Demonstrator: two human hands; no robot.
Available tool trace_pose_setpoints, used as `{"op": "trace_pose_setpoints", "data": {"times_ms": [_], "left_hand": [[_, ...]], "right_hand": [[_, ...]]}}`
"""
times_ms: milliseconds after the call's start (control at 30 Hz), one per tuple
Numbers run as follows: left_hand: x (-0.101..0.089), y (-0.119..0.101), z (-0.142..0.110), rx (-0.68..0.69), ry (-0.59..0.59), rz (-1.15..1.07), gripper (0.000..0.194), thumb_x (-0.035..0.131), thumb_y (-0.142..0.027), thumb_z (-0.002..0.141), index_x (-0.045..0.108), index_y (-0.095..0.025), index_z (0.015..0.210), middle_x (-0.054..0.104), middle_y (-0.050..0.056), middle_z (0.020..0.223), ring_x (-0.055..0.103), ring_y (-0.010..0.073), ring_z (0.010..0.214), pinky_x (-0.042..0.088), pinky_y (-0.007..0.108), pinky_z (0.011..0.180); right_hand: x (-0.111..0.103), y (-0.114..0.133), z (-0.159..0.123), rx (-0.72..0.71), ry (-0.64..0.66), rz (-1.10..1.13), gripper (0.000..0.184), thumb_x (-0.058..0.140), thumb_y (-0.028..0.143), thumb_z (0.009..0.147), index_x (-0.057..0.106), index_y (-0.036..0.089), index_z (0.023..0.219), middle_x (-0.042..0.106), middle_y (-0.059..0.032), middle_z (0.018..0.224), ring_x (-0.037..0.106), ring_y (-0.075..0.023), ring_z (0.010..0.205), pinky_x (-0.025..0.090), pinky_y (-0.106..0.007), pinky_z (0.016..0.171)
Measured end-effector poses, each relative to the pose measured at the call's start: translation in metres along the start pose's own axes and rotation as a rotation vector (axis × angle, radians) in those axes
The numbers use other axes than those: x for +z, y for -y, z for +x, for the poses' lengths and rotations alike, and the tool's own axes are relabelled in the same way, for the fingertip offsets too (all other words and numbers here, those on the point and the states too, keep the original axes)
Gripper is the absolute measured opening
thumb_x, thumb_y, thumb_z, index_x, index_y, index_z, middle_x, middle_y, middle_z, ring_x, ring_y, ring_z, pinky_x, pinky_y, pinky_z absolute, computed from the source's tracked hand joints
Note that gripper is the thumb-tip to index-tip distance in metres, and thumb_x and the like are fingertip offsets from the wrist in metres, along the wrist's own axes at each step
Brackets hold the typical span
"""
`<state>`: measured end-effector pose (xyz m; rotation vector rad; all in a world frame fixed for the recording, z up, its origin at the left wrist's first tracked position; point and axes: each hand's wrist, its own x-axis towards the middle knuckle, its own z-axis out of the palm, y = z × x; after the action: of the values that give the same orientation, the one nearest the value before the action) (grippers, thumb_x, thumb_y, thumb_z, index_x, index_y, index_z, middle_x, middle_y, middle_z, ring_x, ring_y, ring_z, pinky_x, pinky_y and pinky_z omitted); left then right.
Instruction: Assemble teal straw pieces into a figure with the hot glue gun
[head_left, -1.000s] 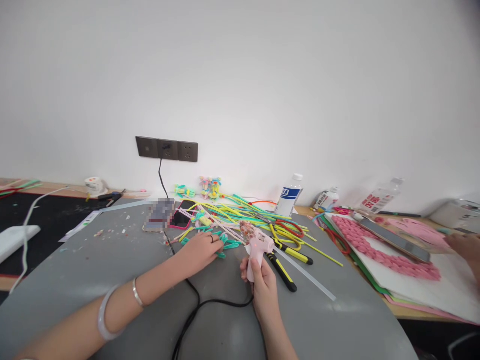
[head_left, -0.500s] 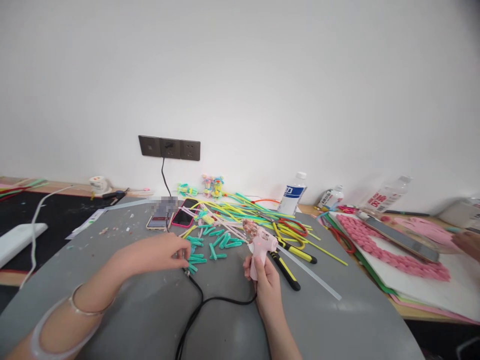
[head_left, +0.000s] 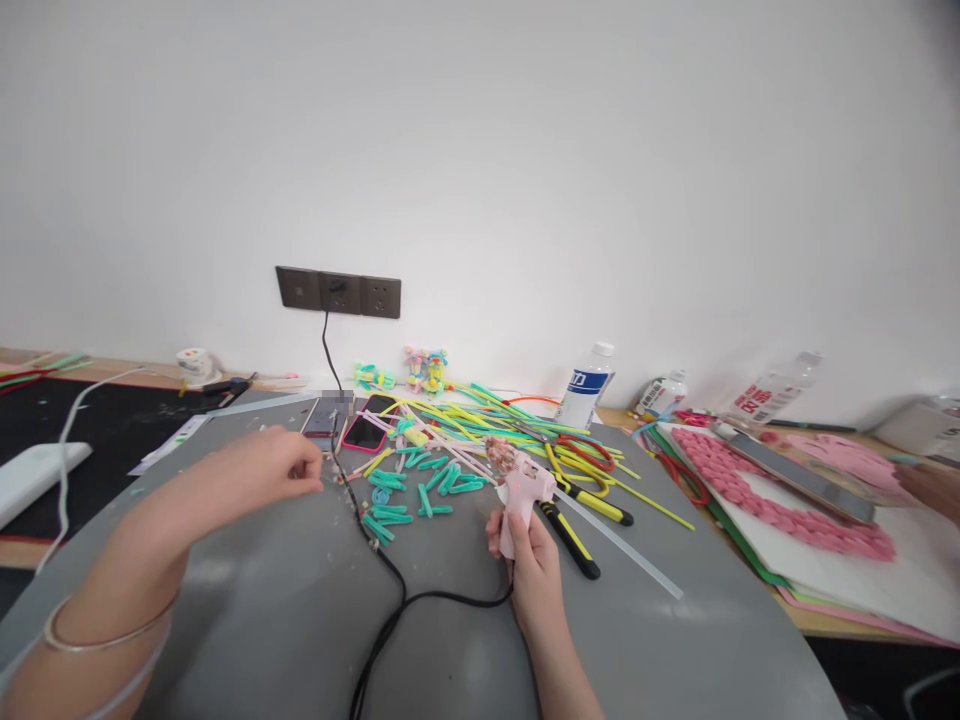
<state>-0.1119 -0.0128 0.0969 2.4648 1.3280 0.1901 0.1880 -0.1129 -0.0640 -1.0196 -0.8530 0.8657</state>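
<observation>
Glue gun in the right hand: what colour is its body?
Pale pink; the glue gun shows in the head view.

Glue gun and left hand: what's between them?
Head view: going from the left hand, first the black cable, then bent teal pieces on the grey table, up to the pink glue gun in the right hand.

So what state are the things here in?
Glue gun: held, stick protruding
Right hand: closed around it
Left hand: curled, contents hidden
Teal pieces: folded, loose on the table
Blue-labelled bottle: standing, capped
Black plug: in the wall socket
Pink-cased phone: flat, screen dark
</observation>
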Motion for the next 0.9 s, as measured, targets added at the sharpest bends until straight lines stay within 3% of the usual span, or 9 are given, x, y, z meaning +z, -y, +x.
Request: {"op": "trace_pose_setpoints", "data": {"times_ms": [167, 367, 533, 733, 867, 900], "left_hand": [[-0.008, -0.009, -0.001, 0.011, 0.094, 0.061, 0.026, 0.053, -0.030, 0.086, 0.070, -0.021, 0.069, 0.065, -0.001, 0.063, 0.054, 0.0157, 0.059, 0.030, 0.024, 0.056], [0.004, -0.025, 0.007, 0.124, 0.055, 0.047, 0.033, 0.042, -0.039, 0.097, 0.067, -0.021, 0.083, 0.066, -0.001, 0.071, 0.057, 0.0155, 0.063, 0.034, 0.023, 0.060], [0.017, -0.027, 0.030, 0.186, -0.016, 0.042, 0.040, 0.031, -0.035, 0.102, 0.061, -0.020, 0.080, 0.068, 0.001, 0.074, 0.060, 0.0166, 0.067, 0.036, 0.024, 0.062], [0.041, -0.033, 0.071, 0.191, -0.008, 0.159, 0.043, 0.039, -0.036, 0.100, 0.059, -0.019, 0.066, 0.064, 0.002, 0.061, 0.061, 0.0186, 0.063, 0.036, 0.025, 0.060], [0.064, -0.044, 0.095, 0.270, -0.070, 0.198, 0.013, 0.051, -0.023, 0.093, 0.064, -0.018, 0.095, 0.072, 0.006, 0.089, 0.066, 0.0214, 0.080, 0.042, 0.026, 0.064], [0.070, -0.047, 0.101, 0.301, -0.053, 0.193, 0.015, 0.052, -0.020, 0.092, 0.064, -0.018, 0.101, 0.072, 0.007, 0.097, 0.067, 0.0217, 0.086, 0.044, 0.026, 0.068]], "right_hand": [[-0.001, -0.001, 0.000, 0.003, 0.002, -0.004, 0.044, 0.065, 0.060, 0.085, 0.065, 0.016, 0.076, 0.061, -0.0028, 0.069, 0.050, -0.0122, 0.054, 0.039, -0.024, 0.051], [0.000, 0.000, 0.000, 0.015, 0.004, 0.007, 0.043, 0.066, 0.059, 0.085, 0.065, 0.017, 0.077, 0.062, -0.0024, 0.070, 0.050, -0.0120, 0.055, 0.039, -0.024, 0.051], [-0.001, -0.002, 0.000, 0.020, 0.002, 0.011, 0.044, 0.066, 0.060, 0.085, 0.065, 0.017, 0.076, 0.061, -0.0024, 0.069, 0.050, -0.0123, 0.054, 0.038, -0.024, 0.051], [-0.002, -0.003, 0.002, 0.011, 0.012, -0.007, 0.043, 0.064, 0.058, 0.087, 0.065, 0.017, 0.077, 0.060, -0.0021, 0.065, 0.048, -0.0125, 0.053, 0.037, -0.025, 0.052], [-0.001, -0.003, 0.002, 0.002, 0.003, -0.018, 0.045, 0.063, 0.060, 0.086, 0.064, 0.017, 0.077, 0.062, -0.0030, 0.068, 0.049, -0.0128, 0.053, 0.037, -0.025, 0.051], [-0.001, -0.003, 0.002, 0.000, 0.001, -0.021, 0.045, 0.063, 0.061, 0.086, 0.064, 0.017, 0.076, 0.061, -0.0030, 0.068, 0.049, -0.0129, 0.053, 0.036, -0.025, 0.050]]}}
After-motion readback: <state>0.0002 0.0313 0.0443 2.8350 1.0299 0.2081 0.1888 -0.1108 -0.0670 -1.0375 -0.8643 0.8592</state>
